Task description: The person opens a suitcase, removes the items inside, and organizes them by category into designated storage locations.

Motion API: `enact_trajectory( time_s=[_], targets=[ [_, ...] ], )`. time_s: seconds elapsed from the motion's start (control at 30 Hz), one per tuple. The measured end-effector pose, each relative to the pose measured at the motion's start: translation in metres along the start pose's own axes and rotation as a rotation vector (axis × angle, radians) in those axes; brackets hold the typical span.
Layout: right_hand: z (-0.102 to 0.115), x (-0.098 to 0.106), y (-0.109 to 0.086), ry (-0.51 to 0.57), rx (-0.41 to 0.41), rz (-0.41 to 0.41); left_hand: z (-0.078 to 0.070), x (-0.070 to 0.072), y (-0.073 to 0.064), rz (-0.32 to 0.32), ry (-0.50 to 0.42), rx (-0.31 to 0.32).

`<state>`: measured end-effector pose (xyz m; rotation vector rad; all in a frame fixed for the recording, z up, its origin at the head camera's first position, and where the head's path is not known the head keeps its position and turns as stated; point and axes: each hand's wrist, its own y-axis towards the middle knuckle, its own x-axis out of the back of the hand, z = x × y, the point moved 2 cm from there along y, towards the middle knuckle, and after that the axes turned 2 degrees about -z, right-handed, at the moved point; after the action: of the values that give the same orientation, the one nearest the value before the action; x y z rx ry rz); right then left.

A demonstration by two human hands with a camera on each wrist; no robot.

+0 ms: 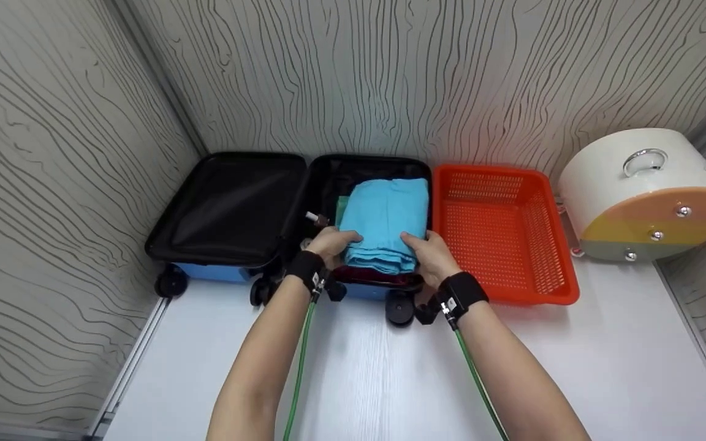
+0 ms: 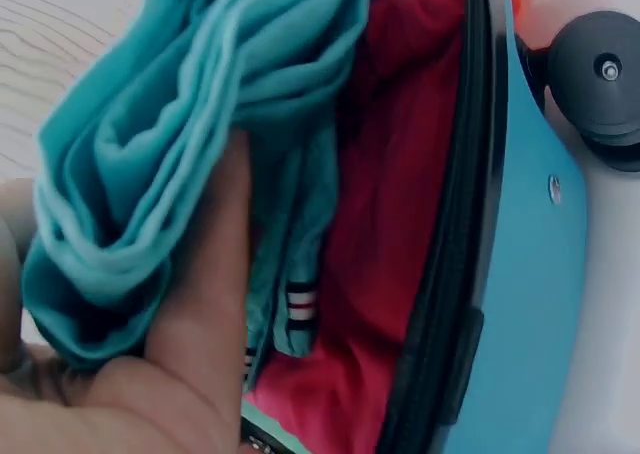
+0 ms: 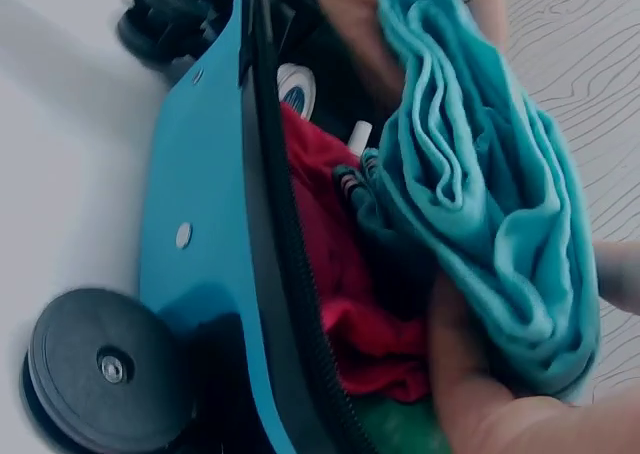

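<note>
A folded light-blue cloth garment point(image 1: 385, 214) is held between my two hands over the right half of an open blue suitcase point(image 1: 365, 291). My left hand point(image 1: 331, 244) grips its left near edge, thumb on top and fingers beneath. At the right near edge, my right hand point(image 1: 431, 254) grips it the same way. Under it, in the left wrist view, lie a red cloth point(image 2: 385, 224) and a teal piece with striped cuffs point(image 2: 302, 304). Green fabric point(image 3: 400, 424) shows below in the right wrist view. The kind of garment cannot be told.
The suitcase's black-lined other half point(image 1: 230, 208) lies at left. An orange-red plastic basket point(image 1: 564, 263) stands right of the suitcase, and beyond it a white rounded case point(image 1: 616, 159) with coloured drawers. A small bottle point(image 1: 317, 218) and a white round item point(image 3: 297, 89) sit inside the suitcase's left side.
</note>
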<state>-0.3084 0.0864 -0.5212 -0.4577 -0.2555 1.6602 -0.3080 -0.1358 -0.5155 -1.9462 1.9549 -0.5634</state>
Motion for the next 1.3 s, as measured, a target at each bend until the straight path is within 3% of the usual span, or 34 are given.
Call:
enact_trajectory(
  time_s=[0.1,0.2,0.37,0.5,0.67,0.8,0.9,1.0,1.13,1.23,1.3],
  targets=[
    [-0.002,0.005,0.000,-0.092,0.054,-0.048,-0.005,-0.010,-0.005,-0.002,-0.001,-0.031],
    [-0.003,0.009,-0.001,-0.181,0.149,-0.102,-0.012,-0.022,-0.011,-0.003,0.059,-0.097],
    [-0.002,0.016,-0.004,-0.216,0.266,-0.142,-0.026,-0.040,-0.022,0.004,0.165,-0.231],
    [0.004,0.024,-0.007,-0.127,0.307,-0.144,-0.035,-0.049,-0.029,0.041,0.132,-0.310],
    [0.012,0.035,-0.013,0.126,0.252,-0.128,-0.041,-0.056,-0.033,0.068,0.034,-0.343],
    [0.013,0.040,-0.016,0.333,0.163,-0.084,-0.034,-0.059,-0.030,0.051,-0.064,-0.301],
    [0.011,0.042,-0.018,0.399,0.099,-0.058,-0.023,-0.060,-0.025,0.017,-0.148,-0.196],
    [0.009,0.043,-0.020,0.416,0.070,-0.058,-0.014,-0.059,-0.019,0.006,-0.317,-0.055],
    [0.006,0.046,-0.022,0.355,0.078,-0.042,-0.005,-0.057,-0.008,0.027,-0.532,0.083],
    [0.005,0.049,-0.023,0.208,0.123,-0.021,-0.002,-0.056,-0.003,0.024,-0.588,0.096],
    [0.005,0.053,-0.025,0.091,0.166,-0.028,-0.001,-0.057,-0.002,0.017,-0.583,0.069]
  ],
)
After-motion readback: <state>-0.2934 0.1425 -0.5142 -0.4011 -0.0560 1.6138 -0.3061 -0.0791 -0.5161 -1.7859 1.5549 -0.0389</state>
